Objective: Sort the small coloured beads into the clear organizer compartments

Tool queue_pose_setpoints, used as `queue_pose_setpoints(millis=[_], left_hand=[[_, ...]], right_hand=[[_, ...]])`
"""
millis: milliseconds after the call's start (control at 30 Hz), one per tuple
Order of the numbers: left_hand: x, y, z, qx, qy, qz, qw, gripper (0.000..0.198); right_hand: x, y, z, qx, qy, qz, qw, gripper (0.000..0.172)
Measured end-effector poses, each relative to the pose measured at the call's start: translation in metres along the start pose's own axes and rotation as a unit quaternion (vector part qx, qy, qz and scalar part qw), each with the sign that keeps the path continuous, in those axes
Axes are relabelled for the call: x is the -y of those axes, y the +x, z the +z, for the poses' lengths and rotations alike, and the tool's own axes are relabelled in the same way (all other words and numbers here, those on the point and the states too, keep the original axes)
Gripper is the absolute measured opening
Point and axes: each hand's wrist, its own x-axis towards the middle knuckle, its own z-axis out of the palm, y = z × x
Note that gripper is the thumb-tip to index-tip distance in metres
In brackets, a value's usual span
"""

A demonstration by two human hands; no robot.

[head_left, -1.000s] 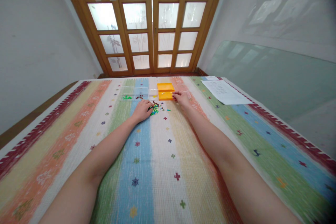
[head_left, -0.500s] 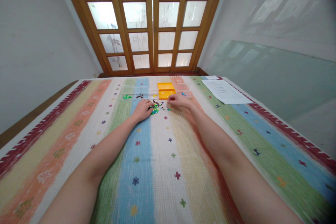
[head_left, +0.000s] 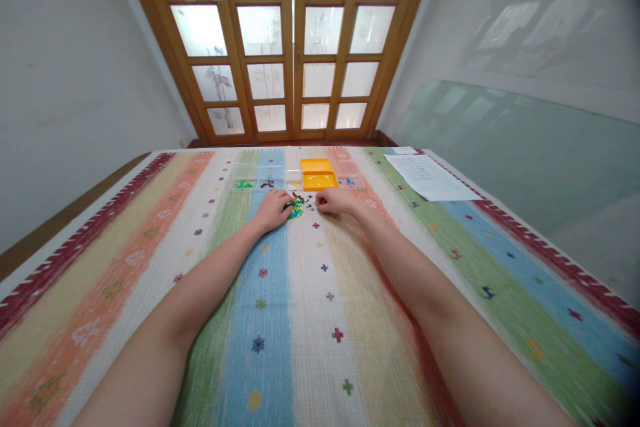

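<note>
Coloured bits (head_left: 297, 205) lie in a small heap on the striped cloth (head_left: 300, 320), far out at arm's reach between both hands. The left hand (head_left: 273, 209) rests with fingers loosely curled against the heap's left side, probably to keep it together. The right hand (head_left: 334, 200) bunches its fingertips at the right edge; whether either hand holds a bit is too small to tell. An orange tray (head_left: 319, 175) and clear compartments (head_left: 255, 182) sit just beyond, likely for a short reach.
</note>
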Motion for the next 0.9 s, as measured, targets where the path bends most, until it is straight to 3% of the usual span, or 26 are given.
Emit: queue_pose_setpoints(millis=[133,300,600,800,900], left_hand=[[0.002,0.000,0.001,0.002,-0.003,0.003,1.000,0.022],[0.002,0.000,0.001,-0.003,0.006,0.006,1.000,0.021],[-0.020,0.002,-0.005,0.022,0.015,0.060,0.998,0.024],[-0.037,0.002,-0.009,0.068,0.025,0.131,0.989,0.027],[-0.041,0.001,-0.009,0.087,0.038,0.137,0.986,0.028]], right_hand=[[0.009,0.005,0.013,-0.050,0.063,-0.045,0.996,0.009],[0.006,0.011,0.026,-0.092,0.214,-0.092,0.968,0.010],[-0.050,0.020,0.017,-0.364,0.306,0.009,0.879,0.016],[-0.091,0.021,0.015,-0.490,0.281,0.087,0.821,0.020],[-0.108,0.021,0.016,-0.512,0.285,0.114,0.802,0.027]])
